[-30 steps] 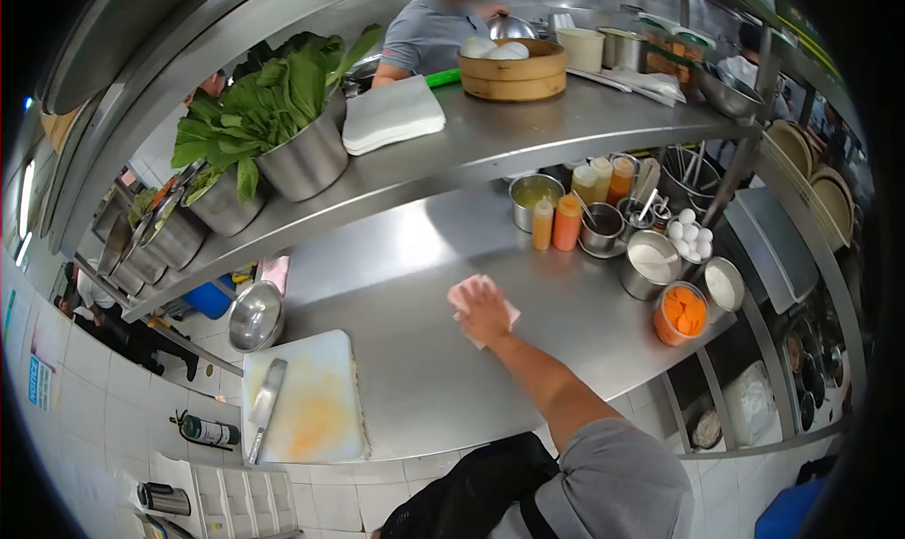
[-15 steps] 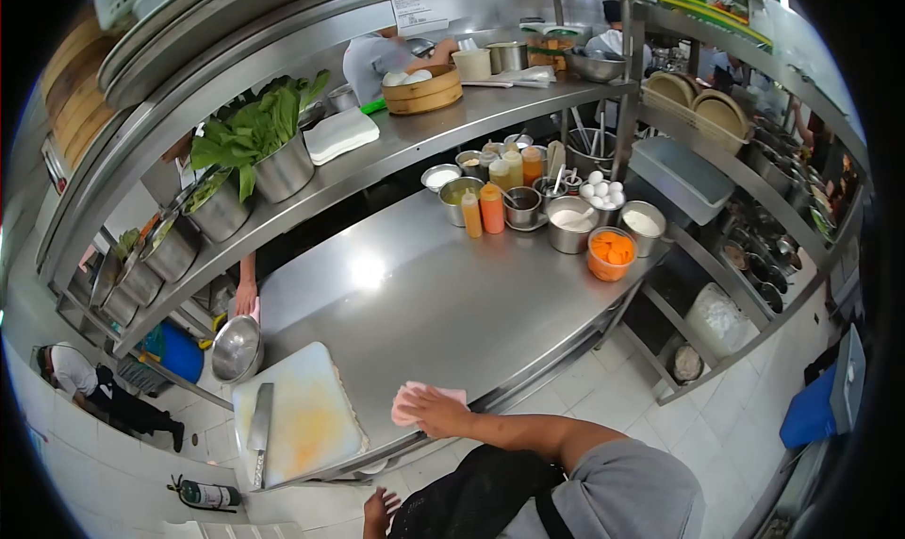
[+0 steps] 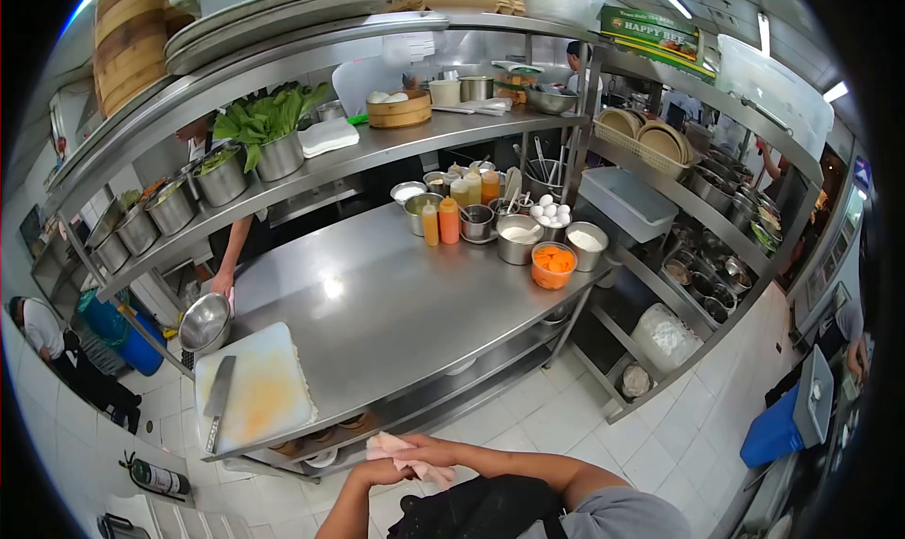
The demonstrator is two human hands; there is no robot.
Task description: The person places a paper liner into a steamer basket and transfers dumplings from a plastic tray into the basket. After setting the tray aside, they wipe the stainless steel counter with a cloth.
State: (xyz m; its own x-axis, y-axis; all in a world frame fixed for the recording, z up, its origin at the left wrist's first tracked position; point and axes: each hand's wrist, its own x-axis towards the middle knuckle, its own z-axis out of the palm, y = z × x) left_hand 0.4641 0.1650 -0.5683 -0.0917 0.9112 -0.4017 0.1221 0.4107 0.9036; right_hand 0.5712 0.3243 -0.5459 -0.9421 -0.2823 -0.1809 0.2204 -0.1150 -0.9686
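In front of my apron, clear of the table's front edge, a pink cloth (image 3: 436, 474) is bunched between my two hands. My right hand (image 3: 429, 451) grips it from the right, its fingers bent over the folds. From the other side my left hand (image 3: 382, 471) closes on the same cloth, its fingertips partly covered by it. Left of my hands, a white cutting board (image 3: 273, 379) with orange stains lies on the steel table (image 3: 396, 303). A large knife (image 3: 221, 393) rests along the board's left side.
A co-worker's hand (image 3: 223, 282) is by a metal bowl (image 3: 205, 323) at the table's left end. Sauce bottles (image 3: 449, 220), eggs (image 3: 550, 211) and a tub of orange slices (image 3: 553, 265) stand at the back right. A shelf (image 3: 377, 141) spans above the table.
My right hand has drawn the pink cloth off the table's front edge toward my body. My left hand has come up and taken hold of it too. The camera view has shifted.
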